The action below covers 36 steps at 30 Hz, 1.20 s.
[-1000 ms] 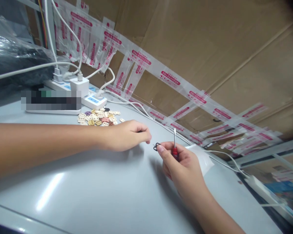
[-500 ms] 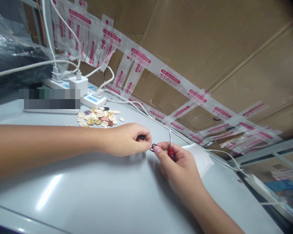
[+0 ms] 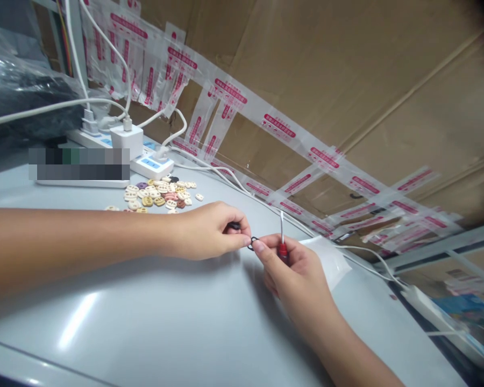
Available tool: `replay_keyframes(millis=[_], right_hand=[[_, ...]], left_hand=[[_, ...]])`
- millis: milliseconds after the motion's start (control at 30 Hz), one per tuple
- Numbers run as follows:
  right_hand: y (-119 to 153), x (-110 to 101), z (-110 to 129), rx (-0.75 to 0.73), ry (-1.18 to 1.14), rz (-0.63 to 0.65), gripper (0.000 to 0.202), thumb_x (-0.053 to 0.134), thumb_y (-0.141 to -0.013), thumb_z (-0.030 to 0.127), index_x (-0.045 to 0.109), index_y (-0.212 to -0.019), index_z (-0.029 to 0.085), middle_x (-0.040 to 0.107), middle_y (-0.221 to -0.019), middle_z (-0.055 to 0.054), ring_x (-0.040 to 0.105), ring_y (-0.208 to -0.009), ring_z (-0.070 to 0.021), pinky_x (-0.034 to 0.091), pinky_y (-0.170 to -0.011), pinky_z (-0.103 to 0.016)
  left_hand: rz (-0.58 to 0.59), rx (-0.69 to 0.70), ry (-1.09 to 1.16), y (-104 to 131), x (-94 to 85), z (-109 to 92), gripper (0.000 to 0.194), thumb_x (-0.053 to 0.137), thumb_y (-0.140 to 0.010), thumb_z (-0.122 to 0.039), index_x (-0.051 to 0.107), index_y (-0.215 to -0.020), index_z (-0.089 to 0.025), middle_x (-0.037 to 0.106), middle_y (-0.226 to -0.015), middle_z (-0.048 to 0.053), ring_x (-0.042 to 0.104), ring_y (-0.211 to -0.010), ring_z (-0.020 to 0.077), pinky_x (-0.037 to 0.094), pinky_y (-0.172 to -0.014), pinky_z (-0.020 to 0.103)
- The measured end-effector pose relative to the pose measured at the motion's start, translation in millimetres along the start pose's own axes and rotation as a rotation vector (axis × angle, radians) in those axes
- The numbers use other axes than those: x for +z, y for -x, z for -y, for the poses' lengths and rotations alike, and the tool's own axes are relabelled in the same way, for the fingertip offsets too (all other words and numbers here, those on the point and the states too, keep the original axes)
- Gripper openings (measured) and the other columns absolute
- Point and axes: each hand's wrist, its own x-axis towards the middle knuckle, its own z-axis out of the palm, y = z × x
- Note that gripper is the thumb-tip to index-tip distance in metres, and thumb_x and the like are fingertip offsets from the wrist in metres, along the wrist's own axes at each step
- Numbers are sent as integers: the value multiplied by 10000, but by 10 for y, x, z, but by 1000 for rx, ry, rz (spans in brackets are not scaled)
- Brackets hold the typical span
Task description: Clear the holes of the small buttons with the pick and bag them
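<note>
Between the fingertips of both hands is a small black looped piece (image 3: 253, 243); its exact kind is too small to make out. My left hand (image 3: 210, 232) is closed, thumb and forefinger pinching at the piece's left side. A second black object (image 3: 234, 226) shows inside the curled fingers of that hand, mostly hidden. My right hand (image 3: 296, 269) is closed too, its thumb and forefinger on the right side of the looped piece. A screwdriver (image 3: 283, 250) with a red handle is tucked in the right hand, its metal shaft pointing up.
Behind my left forearm lies a pile of small cream, yellow, brown and purple button-like pieces (image 3: 161, 193). Power strips (image 3: 151, 166) with a white plug adapter (image 3: 127, 141) and cables stand beyond. Past my right hand is a white sheet (image 3: 326, 260). Taped cardboard (image 3: 306, 70) walls the back.
The view has shifted slightly, and a little more of the button-like pile shows above my left forearm. Both hands keep nearly the same pose on the black looped piece.
</note>
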Motion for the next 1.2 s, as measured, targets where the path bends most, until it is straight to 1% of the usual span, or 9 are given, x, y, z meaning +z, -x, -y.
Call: replay_keyframes(millis=[167,400,667,933,1100,1200], right_hand=[[-8,3,11,2,-33,-7,384,712,-799,560,609,-818,190,298,-502,97,226,-448,-59,184,-420,-214],[-2,3,2,-1,-9,-9,380,707,-808,559,621,-839,190,320,-517,91,247,-450,-58,197,-422,-212],[5,12,-1,0,4,-9,382,704,-811,559,629,-843,186,337,-515,86,254,-457,-62,205,-428,-219],[-3,23,-3,8,13,-8,388,698,-808,563,628,-853,184,336,-504,86,254,-453,-72,200,-423,-227],[13,25,10,6,24,-15,378,695,-806,555,628,-839,184,337,-497,82,257,-447,-77,199,-416,-227],[23,31,22,-28,60,-40,367,691,-809,542,636,-837,180,341,-515,74,260,-454,-77,182,-412,-224]], left_hand=[[16,-48,19,3,-34,-12,250,572,-843,-435,662,-901,-209,475,-689,-54,403,-608,98,311,-548,237],[11,-61,27,6,-36,1,264,573,-830,-447,663,-880,-204,516,-698,-41,418,-602,100,321,-543,237],[-5,-16,11,-7,-20,15,199,592,-812,-386,653,-846,-200,487,-652,-56,409,-583,91,311,-525,226],[-16,14,14,-6,-9,-6,155,595,-792,-330,643,-826,-187,507,-660,-53,428,-605,92,331,-559,224],[-20,-34,48,-2,-10,-7,173,602,-772,-346,654,-824,-189,494,-660,-49,422,-600,99,326,-553,231],[-22,-54,59,0,-14,-7,176,613,-758,-345,660,-823,-188,487,-663,-48,420,-601,100,324,-553,233]])
